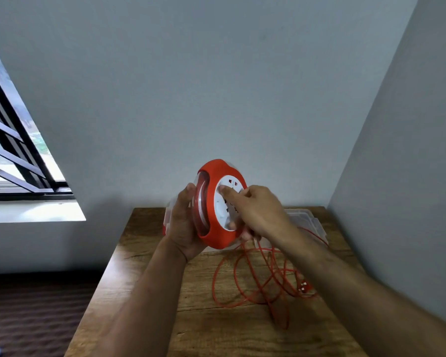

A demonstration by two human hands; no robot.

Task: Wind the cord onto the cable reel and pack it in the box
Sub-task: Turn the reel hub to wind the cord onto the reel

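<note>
I hold a round red cable reel (218,176) with a white socket face above the wooden table (144,253). My left hand (182,222) grips its left side and back. My right hand (252,210) lies across the white face, fingers pressed on it. A thin red cord (245,279) hangs from the reel's underside and lies in loose loops on the table, its red plug (304,287) at the right. A clear plastic box (309,222) sits at the table's back right, partly hidden by my right arm.
Grey walls close in behind and on the right of the table. A barred window (16,150) with a white sill is at the left. Dark carpet covers the floor left of the table.
</note>
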